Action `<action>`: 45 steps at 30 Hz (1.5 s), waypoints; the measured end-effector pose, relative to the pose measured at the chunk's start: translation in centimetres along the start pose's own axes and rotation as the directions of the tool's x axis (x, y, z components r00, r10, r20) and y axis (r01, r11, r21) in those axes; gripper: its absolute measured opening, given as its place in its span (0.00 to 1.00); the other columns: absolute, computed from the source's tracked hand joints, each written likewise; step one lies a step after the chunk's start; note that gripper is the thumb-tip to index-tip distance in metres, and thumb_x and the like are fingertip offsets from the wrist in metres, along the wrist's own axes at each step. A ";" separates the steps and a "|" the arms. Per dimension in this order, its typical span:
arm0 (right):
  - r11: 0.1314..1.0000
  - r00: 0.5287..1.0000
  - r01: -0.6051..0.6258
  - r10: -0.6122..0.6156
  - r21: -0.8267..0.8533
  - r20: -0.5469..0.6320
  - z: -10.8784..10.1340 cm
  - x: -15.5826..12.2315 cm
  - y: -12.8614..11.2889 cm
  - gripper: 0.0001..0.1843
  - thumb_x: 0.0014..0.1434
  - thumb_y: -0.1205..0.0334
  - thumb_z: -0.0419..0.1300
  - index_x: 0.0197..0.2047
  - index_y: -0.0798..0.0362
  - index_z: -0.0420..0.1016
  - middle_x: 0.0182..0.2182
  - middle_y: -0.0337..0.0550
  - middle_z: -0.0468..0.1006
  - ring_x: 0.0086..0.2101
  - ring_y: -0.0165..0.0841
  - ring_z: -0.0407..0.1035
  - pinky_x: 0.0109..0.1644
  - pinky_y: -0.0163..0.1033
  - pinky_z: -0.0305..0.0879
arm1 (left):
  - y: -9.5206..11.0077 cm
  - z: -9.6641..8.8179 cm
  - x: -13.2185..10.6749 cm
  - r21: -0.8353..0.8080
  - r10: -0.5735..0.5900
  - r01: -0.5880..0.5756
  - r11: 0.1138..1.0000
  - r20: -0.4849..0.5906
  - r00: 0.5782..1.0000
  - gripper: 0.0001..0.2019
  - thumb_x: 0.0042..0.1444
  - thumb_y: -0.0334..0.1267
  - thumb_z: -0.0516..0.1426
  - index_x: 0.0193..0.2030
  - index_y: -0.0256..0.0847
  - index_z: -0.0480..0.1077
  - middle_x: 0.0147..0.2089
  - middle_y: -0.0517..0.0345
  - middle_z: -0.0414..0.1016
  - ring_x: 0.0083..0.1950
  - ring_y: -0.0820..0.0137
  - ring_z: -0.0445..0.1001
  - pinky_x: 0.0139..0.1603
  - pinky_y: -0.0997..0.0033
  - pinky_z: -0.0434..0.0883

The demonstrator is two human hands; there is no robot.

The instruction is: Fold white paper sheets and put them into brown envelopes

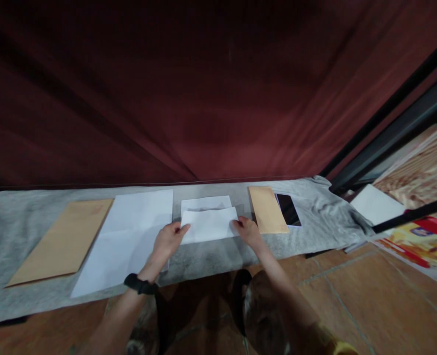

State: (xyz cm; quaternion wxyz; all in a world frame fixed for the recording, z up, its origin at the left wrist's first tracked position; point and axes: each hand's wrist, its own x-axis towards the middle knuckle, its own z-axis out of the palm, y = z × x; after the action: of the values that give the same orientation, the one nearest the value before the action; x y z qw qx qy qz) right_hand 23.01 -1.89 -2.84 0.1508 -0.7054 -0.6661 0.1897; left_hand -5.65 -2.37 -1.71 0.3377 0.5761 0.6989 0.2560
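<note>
Between both hands is a folded white sheet of paper (209, 225). My left hand (168, 240) pinches its left edge, and my right hand (248, 230) pinches its right edge. Behind it, partly covered, another white paper (206, 202) shows on the grey cloth. To the left of my left hand lies a stack of large white paper (129, 241) with a faint crease across it. Just right of my right hand is a small brown envelope (267, 209).
A large brown envelope (63, 239) lies at the far left. A dark-screened phone (288, 209) rests beside the small envelope. Grey cloth (321, 224) covers the narrow table. A dark red curtain (211, 98) hangs behind it, and black frame bars (391, 130) stand at right.
</note>
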 end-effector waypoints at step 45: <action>0.960 0.990 -0.108 0.127 0.257 -0.061 1.4 3.0 -0.4 0.17 0.62 0.55 0.54 0.30 0.54 0.79 0.24 0.38 0.74 0.28 0.30 0.67 0.30 0.32 0.54 | -0.6 0.8 2.8 0.023 -0.078 0.078 0.997 -0.006 0.997 0.13 0.58 0.48 0.54 0.27 0.45 0.64 0.19 0.64 0.64 0.25 0.70 0.68 0.26 0.73 0.59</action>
State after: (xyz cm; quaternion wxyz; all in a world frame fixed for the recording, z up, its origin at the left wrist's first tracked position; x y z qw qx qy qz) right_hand 22.15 1.06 -4.14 0.2537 -0.7254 -0.5871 0.2545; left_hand -5.73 0.19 -3.10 0.3388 0.5517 0.7246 0.2362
